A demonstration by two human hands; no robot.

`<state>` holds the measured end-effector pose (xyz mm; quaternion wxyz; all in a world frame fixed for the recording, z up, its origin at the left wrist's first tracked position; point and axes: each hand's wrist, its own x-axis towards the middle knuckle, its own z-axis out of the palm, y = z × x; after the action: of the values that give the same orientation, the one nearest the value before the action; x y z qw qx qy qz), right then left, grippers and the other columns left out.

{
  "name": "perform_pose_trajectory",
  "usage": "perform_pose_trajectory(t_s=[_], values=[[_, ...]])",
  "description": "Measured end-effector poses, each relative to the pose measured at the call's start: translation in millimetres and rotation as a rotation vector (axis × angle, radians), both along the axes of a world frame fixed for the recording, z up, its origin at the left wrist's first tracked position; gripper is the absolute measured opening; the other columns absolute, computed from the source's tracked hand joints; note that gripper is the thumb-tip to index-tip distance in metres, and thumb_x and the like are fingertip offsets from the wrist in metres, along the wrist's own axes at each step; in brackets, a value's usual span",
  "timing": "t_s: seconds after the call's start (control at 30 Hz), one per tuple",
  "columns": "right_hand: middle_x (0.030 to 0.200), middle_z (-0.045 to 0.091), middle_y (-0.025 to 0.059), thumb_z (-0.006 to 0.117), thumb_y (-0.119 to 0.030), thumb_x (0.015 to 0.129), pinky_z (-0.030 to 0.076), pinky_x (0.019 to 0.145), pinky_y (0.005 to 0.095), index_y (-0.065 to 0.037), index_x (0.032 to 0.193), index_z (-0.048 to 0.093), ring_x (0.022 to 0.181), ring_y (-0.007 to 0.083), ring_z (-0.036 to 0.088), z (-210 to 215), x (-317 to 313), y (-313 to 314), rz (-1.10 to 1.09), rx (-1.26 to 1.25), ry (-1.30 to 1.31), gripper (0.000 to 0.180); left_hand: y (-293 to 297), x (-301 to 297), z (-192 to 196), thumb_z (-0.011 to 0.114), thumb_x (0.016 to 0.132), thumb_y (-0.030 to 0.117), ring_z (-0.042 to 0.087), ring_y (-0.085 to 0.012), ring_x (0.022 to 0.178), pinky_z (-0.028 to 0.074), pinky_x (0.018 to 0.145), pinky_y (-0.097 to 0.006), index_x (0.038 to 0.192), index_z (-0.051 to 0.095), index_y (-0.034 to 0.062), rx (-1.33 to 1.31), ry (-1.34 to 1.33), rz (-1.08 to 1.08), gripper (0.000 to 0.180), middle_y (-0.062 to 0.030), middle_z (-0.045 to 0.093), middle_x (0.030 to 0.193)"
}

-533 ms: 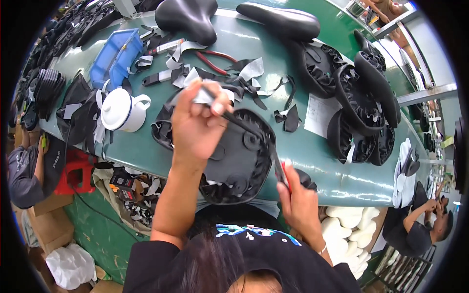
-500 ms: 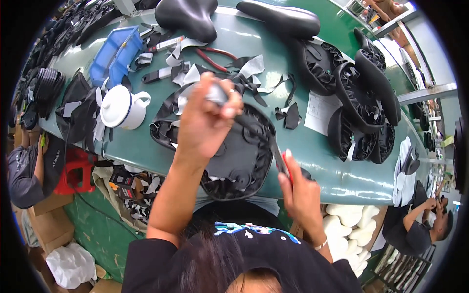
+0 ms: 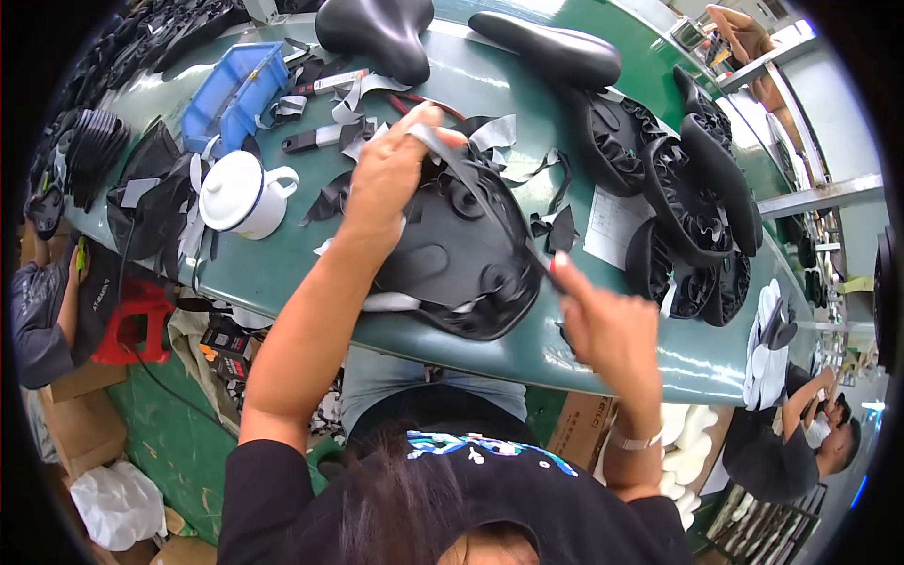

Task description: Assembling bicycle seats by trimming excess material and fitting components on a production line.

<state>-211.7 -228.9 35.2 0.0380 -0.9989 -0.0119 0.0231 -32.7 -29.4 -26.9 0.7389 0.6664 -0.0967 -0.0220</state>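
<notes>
At the green counter [image 3: 282, 273], my left hand [image 3: 391, 174] has its fingers clenched on one end of a grey strip [image 3: 471, 184], pulled taut across the underside of a black saddle shell [image 3: 461, 250] lying in front of me at twelve o'clock. My right hand [image 3: 603, 330], at three o'clock of the shell, pinches the strip's other end just off the shell's edge. A white lidded mug [image 3: 243, 193] stands at nine o'clock, a blue bin [image 3: 235, 89] at eleven, stacked saddles [image 3: 687, 188] at two.
</notes>
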Motion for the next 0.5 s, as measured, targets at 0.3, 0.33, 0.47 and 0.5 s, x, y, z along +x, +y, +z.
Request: perform_pose_trajectory(t_s=[0.3,0.33,0.47,0.5], values=[[0.066,0.051,0.0038,0.059,-0.019,0.087,0.038,0.06,0.0364,-0.03,0.134,0.049,0.059,0.0228,0.047,18.7,48.5,-32.9,0.463,-0.118,0.065,0.049,65.2,-63.4,21.4,0.027,0.103,0.035,0.057,-0.0191,0.071,0.045,0.083,-0.033,0.087,0.058,0.0018,-0.432,-0.078,-0.321,0.048,-0.008,0.058,0.069],[0.065,0.05,0.0051,0.06,-0.021,0.086,0.037,0.055,0.0366,-0.029,0.135,0.047,0.057,0.0244,0.048,19.4,34.0,-31.8,0.42,-0.207,0.032,0.052,74.6,-53.5,34.5,0.025,0.103,0.033,0.053,-0.0178,0.062,0.047,0.075,-0.033,0.075,0.055,0.0051,-0.487,-0.077,-0.231,0.05,-0.0054,0.052,0.057],[0.06,0.055,0.0078,0.063,-0.023,0.084,0.039,0.047,0.0381,-0.02,0.134,0.047,0.048,0.0261,0.056,12.8,-42.0,-13.6,0.137,-0.175,0.17,0.052,53.8,-37.0,101.9,0.025,0.103,0.029,0.039,-0.0104,0.049,0.038,0.056,-0.016,0.059,0.041,0.0123,-0.782,-0.153,0.315,0.05,0.0005,0.032,0.047],[0.058,0.055,0.009,0.061,-0.023,0.085,0.038,0.043,0.0396,-0.02,0.133,0.048,0.046,0.0285,0.055,16.2,-49.3,-8.0,0.061,-0.113,0.174,0.05,45.9,-34.5,100.5,0.037,0.096,0.027,0.043,-0.0131,0.056,0.04,0.061,-0.021,0.064,0.045,0.0102,-0.416,-0.211,0.075,0.037,-0.0021,0.038,0.055]])
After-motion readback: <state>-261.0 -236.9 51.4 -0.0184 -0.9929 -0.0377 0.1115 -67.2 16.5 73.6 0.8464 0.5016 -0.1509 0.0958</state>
